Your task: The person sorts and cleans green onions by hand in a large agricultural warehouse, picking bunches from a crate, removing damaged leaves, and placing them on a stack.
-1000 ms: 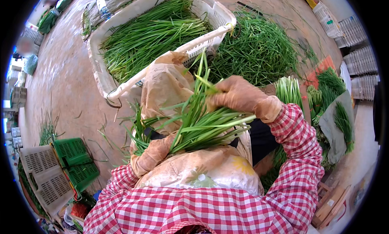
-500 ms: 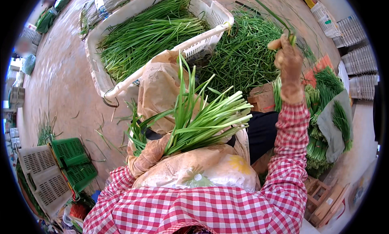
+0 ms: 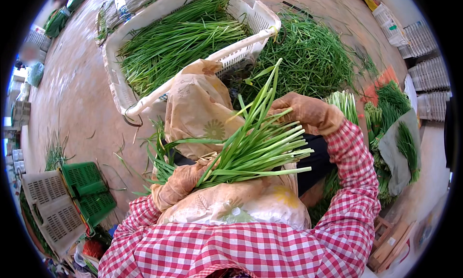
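A loose bunch of green chives (image 3: 251, 150) lies slantwise over my lap, its pale cut ends pointing right. My gloved left hand (image 3: 178, 182) is wrapped round the leafy side of the bunch. At its upper right edge, my gloved right hand (image 3: 308, 112) has its fingers bent and pinched on chives there; how many is hidden. Beneath the bunch is my stained, flowered apron (image 3: 193, 102). Beyond my knees stands a white plastic crate (image 3: 236, 46) holding long chives, with a heap of loose chive leaves (image 3: 304, 59) on the floor beside it.
Tied chive bundles (image 3: 389, 102) lie at the right, partly under a grey cloth (image 3: 393, 148). Left are a green crate (image 3: 89, 184) and a pale crate (image 3: 50, 201). A wooden stool (image 3: 393, 244) stands lower right. Stacked crates (image 3: 429, 68) line the right wall.
My right hand has come back from the far right, over the heap, to the bunch; the long chive leaves it held there are gone from it. My left hand stays on the bunch.
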`<state>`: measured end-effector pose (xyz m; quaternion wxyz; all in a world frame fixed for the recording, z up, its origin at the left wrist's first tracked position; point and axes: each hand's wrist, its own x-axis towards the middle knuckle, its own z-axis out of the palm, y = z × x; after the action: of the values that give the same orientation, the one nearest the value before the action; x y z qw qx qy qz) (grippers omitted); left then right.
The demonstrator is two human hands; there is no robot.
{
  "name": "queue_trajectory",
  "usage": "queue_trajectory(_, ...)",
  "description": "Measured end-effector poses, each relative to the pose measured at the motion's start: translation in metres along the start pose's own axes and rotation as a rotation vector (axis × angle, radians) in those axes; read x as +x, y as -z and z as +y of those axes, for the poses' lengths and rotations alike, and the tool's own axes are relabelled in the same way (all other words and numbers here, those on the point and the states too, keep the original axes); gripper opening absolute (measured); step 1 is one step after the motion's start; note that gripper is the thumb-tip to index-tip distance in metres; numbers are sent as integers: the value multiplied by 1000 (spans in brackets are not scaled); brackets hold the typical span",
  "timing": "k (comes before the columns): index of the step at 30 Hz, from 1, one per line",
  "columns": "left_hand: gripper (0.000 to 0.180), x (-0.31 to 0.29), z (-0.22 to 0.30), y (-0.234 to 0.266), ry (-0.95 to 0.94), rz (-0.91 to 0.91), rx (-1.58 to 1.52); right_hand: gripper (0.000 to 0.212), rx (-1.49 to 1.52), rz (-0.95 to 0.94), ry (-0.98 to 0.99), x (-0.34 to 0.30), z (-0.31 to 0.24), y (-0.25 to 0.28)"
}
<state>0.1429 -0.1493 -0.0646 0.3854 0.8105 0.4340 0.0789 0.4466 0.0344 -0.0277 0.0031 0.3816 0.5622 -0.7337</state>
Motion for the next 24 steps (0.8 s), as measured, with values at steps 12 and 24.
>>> queue_trajectory(12,68,0,-6,2,-125,111,-299,41,557,24,202,-32,-15,-28)
queue_trajectory(24,62,-1,-4,-2,-25,85,-212,68,-243,1215,381,-71,-46,75)
